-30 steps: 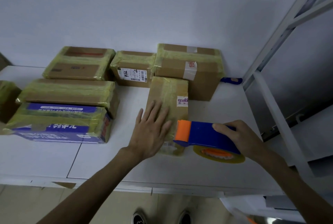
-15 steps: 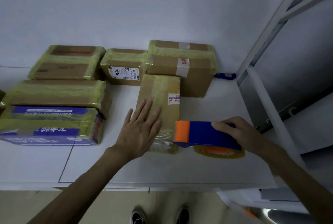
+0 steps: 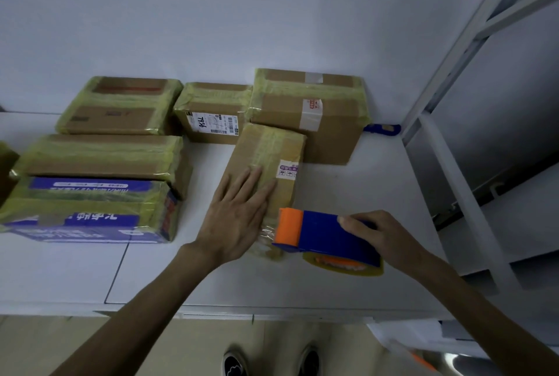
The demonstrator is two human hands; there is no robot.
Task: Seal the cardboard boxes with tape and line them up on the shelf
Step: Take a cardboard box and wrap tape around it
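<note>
Left hand lies flat, fingers straight, pressing on the near half of the small brown cardboard box with a yellowish tape strip along its top. Right hand grips the blue-and-orange plastic tape dispenser, fingers curled over its blue body, with the clear yellowish tape roll hanging under it. The dispenser's orange head touches the box's near right corner, where the tape looks crinkled. The box sits on the white shelf surface, slightly angled, its far end just in front of the large brown taped box with a white label strip and the brown box with the printed barcode label. More taped boxes stand to the left: a flat brown box at the back, a long brown box and a blue-printed box wrapped in tape. Handling, as a judgement: the small box looks light and stiff, so it will likely slide on the smooth shelf when tape is pulled, and the flat palm needs to press down. Taped faces look glossy and slippery. To lift it, better take the two long side walls on bare cardboard. The dispenser is rigid; hold its body, away from the cutter end.
</note>
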